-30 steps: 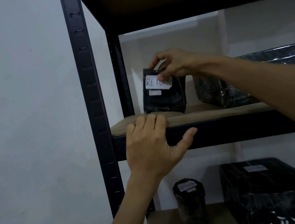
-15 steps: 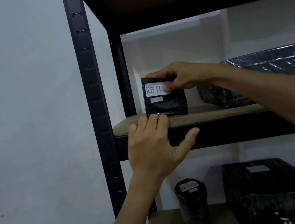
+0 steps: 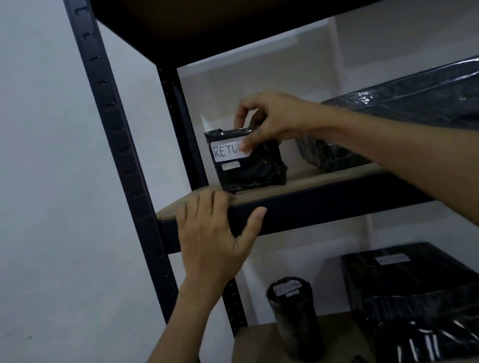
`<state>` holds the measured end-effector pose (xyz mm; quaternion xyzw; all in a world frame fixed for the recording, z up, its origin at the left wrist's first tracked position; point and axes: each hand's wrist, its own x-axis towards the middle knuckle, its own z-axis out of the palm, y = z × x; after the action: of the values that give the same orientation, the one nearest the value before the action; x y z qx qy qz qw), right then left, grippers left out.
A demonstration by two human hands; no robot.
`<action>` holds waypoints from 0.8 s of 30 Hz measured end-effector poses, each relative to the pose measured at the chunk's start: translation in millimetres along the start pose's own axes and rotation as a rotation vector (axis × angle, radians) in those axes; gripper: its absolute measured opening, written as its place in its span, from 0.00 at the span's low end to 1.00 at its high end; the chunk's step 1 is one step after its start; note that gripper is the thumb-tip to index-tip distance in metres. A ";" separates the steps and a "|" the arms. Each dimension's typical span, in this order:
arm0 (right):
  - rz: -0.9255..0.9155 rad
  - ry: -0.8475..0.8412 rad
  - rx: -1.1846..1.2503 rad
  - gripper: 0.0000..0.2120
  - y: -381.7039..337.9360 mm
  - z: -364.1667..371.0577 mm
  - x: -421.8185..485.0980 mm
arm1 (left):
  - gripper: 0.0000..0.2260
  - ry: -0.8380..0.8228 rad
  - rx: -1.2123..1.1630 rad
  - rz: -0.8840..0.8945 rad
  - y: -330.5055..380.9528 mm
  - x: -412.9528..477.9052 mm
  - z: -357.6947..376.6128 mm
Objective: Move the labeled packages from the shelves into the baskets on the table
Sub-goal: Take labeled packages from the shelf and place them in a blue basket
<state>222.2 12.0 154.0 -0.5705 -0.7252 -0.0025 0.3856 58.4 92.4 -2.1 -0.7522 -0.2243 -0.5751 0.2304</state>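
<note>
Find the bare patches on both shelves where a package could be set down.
Upper wooden shelf: a bare gap between the small black labelled package and the large black wrapped parcel. Lower shelf: free board left of the black cylinder; crowded right, by the black box.

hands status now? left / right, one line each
Left hand: open, holding nothing, fingers resting on the shelf edge.
Right hand: closed on the top of the small black package labeled RETU..., which sits on the shelf.

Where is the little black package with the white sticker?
The small black package stands at the left end of the middle shelf, pinched at the top by the right hand.
</note>
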 end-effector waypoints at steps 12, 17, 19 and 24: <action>0.029 0.314 0.287 0.30 2.1 28.8 -60.0 | 0.27 -0.252 0.003 -0.020 6.8 -2.1 -31.9; 0.048 0.412 0.326 0.25 -42.5 20.4 -127.7 | 0.26 -0.241 -0.168 -0.074 34.6 -32.3 -76.1; 0.080 0.444 0.403 0.24 -57.3 22.5 -165.8 | 0.25 -0.236 -0.263 -0.100 51.4 -56.1 -99.4; 0.243 0.510 0.671 0.23 -80.0 51.1 -294.5 | 0.18 -0.457 -0.565 -0.327 98.9 -130.7 -159.8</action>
<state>142.7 -236.4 -12.6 -0.4759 -0.4952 0.1377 0.7137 -34.8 -92.1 -100.4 -0.8489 -0.2194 -0.4611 -0.1361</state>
